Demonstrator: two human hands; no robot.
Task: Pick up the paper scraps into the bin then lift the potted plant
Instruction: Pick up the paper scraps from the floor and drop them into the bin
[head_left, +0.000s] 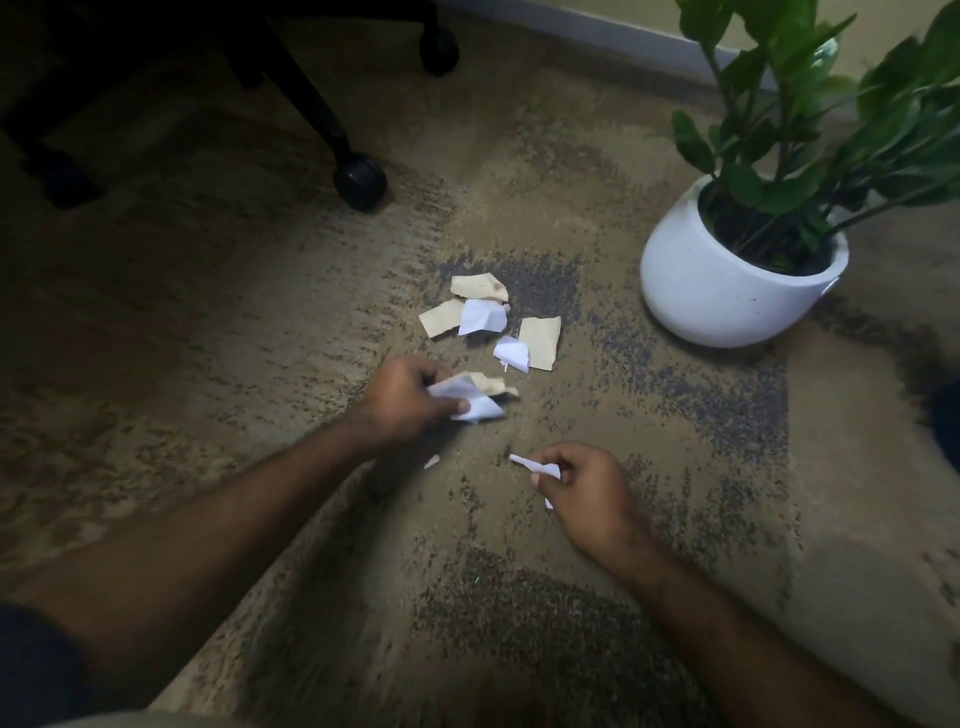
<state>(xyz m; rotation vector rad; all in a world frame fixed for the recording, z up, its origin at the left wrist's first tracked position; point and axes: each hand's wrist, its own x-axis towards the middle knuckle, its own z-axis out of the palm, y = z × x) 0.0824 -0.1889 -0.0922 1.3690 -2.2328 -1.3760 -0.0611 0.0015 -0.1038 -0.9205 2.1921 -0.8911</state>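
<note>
Several white and tan paper scraps lie on the carpet in the middle of the view. My left hand is closed on a bunch of white and tan scraps just below that pile. My right hand pinches a small white scrap lower and to the right. One tiny white scrap lies on the carpet between my hands. The potted plant, green leaves in a round white pot, stands at the right. No bin is in view.
A black office chair base with a caster stands at the upper left. A wall and baseboard run along the top. A dark object shows at the right edge. The floor is mottled brown carpet.
</note>
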